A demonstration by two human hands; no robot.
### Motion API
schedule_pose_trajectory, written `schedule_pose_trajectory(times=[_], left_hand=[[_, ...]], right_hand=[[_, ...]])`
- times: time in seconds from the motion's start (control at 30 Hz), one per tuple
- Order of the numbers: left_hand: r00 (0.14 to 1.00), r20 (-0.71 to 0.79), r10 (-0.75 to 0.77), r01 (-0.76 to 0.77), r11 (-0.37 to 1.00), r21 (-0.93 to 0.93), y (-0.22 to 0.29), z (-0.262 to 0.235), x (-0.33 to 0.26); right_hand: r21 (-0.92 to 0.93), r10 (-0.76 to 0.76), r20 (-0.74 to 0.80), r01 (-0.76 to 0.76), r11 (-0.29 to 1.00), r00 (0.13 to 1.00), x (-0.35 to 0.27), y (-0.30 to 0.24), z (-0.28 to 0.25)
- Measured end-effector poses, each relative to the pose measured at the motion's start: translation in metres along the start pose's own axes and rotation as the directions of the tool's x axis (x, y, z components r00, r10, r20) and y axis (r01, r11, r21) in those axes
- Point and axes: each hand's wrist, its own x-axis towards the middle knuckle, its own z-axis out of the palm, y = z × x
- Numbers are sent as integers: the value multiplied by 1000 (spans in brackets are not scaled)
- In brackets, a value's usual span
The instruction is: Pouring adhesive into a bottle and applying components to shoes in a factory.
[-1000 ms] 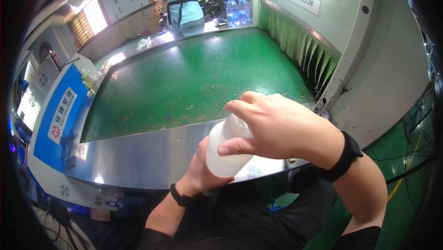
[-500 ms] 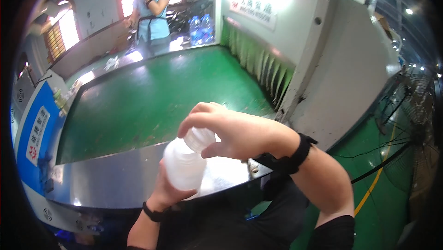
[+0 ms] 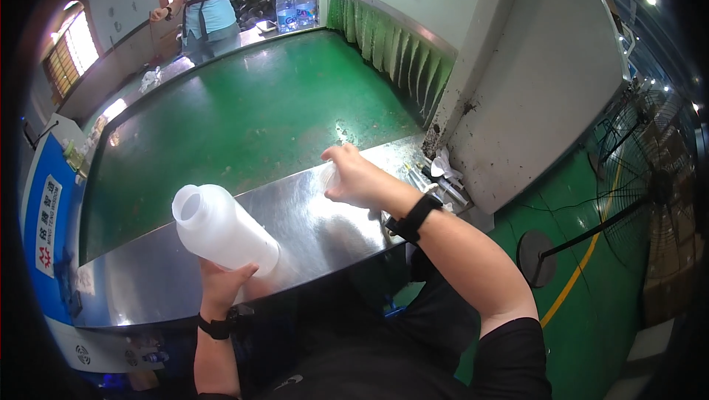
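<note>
A white translucent wide-mouth plastic bottle [image 3: 233, 230] leans to the left over the metal ledge, its round mouth uncovered. My left hand [image 3: 224, 282] is closed around its lower part. To the right of the bottle and apart from it, my right hand [image 3: 354, 177] hovers over the ledge with bent fingers. Between them is a small translucent plastic cap [image 3: 330, 176], partly hidden by the fingers and thumb.
A green conveyor belt [image 3: 244, 119] lies beyond the shiny metal ledge [image 3: 148, 282]. Several pens and crumpled white scraps [image 3: 445, 178] lie at the ledge's right end. A person [image 3: 210, 5] stands at the far side near large water bottles [image 3: 295, 7]. A floor fan [image 3: 650, 186] stands at right.
The cap has come away from the bottle's mouth in my right hand. The bottle has moved left and tilted left in my left hand. The view has tipped down.
</note>
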Motion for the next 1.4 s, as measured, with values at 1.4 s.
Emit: schedule_pose_trajectory(times=[1.4], left_hand=[[790,514,-334,288,942,170,-22,36,-108]], right_hand=[[-425,-514,-671,290,857,534,-271,-103,-128]])
